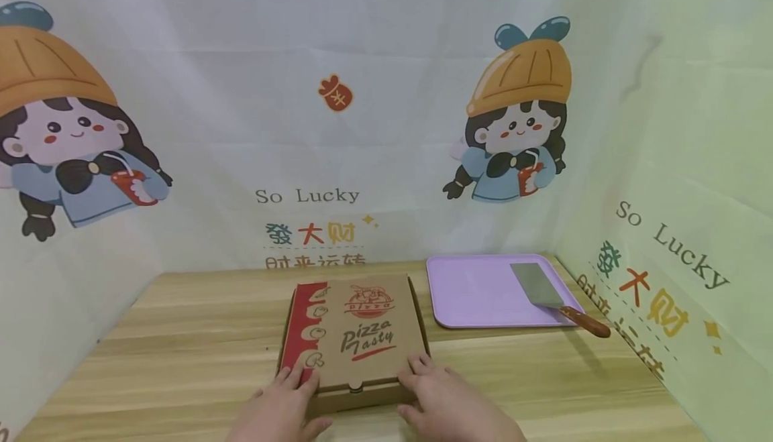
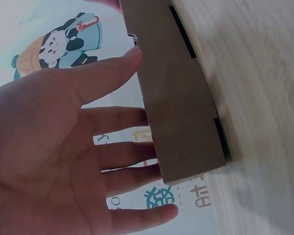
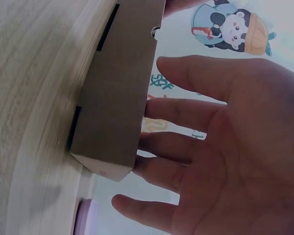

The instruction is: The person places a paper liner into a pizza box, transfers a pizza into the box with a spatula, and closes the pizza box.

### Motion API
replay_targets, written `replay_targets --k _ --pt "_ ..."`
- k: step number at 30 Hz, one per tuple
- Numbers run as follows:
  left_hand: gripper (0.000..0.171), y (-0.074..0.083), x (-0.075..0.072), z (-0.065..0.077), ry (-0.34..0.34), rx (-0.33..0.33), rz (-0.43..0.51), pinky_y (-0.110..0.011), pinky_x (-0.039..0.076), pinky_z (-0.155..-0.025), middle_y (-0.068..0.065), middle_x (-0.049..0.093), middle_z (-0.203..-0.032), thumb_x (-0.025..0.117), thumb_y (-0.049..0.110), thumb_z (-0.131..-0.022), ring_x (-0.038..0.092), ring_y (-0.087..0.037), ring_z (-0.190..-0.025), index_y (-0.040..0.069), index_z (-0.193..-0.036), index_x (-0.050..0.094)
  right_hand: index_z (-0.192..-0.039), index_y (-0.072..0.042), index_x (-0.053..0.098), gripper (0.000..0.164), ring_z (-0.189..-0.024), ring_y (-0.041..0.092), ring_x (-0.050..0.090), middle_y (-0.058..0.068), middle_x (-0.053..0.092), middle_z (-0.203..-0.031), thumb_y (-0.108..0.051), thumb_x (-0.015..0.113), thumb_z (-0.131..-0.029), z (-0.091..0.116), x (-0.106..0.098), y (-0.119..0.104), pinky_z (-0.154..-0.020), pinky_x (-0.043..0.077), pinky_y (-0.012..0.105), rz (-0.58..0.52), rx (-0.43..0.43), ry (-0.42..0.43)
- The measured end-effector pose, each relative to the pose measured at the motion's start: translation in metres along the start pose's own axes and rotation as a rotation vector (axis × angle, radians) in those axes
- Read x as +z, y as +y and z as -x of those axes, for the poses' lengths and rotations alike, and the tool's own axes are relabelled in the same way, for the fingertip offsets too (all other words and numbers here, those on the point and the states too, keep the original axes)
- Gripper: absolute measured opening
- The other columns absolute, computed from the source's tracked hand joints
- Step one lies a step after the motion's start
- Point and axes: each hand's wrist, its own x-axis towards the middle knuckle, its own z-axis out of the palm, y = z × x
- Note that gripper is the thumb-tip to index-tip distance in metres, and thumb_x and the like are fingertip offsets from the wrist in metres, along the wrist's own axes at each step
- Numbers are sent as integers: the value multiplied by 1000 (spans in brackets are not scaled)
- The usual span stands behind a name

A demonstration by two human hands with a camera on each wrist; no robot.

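Observation:
A closed cardboard pizza box [image 1: 377,321] with a red strip and printed lettering lies on the wooden table in the head view. At its front left corner, my left hand [image 1: 279,407] touches the lid with extended fingers. My right hand [image 1: 453,398] has its fingertips on the front right part of the lid. In the left wrist view, the thumb [image 2: 112,73] reaches the upper edge of the box's front wall [image 2: 176,98]. The right wrist view shows spread fingers, several ending behind the lid edge, and the thumb [image 3: 191,71] just off the front wall.
Right of the box, a purple tray [image 1: 471,294] lies near the back of the table [image 1: 199,348]. A metal spatula with a wooden handle [image 1: 586,322] rests on it, the handle sticking out past the tray's rim. Printed cloth [image 1: 398,127] hangs around the table's back and sides.

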Motion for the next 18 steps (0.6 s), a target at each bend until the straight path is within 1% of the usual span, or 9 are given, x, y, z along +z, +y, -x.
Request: replay_targets --k 3,8,12,18 --pt "75 2 -2 0 14 13 -6 -73 47 -109 -33 56 -152 84 48 -88 48 -56 -145 1 -142 65 -149 -4 60 57 -155 44 42 25 44 -165 -37 69 -103 1 0 1 -124 37 63 33 -23 21" --pt "74 7 -4 -2 12 -7 7 -70 47 -112 -36 55 -151 84 46 -89 49 -59 -142 -2 -142 65 -143 -4 66 49 -152 42 47 24 51 -160 -33 69 -103 -1 -1 4 -124 40 58 66 -71 40" --pt "73 10 -6 -3 5 -27 22 -70 46 -112 -36 55 -151 84 46 -89 49 -61 -141 -1 -141 65 -142 -4 67 48 -151 41 49 24 53 -159 -32 69 -103 -1 -2 4 -123 41 57 82 -81 40" --pt "77 10 -5 -4 -10 -27 62 -72 42 -114 -39 49 -154 86 43 -88 43 -64 -143 -5 -143 62 -142 -5 68 47 -150 40 51 23 55 -158 -34 68 -104 -1 -1 1 -123 43 55 171 -95 50"
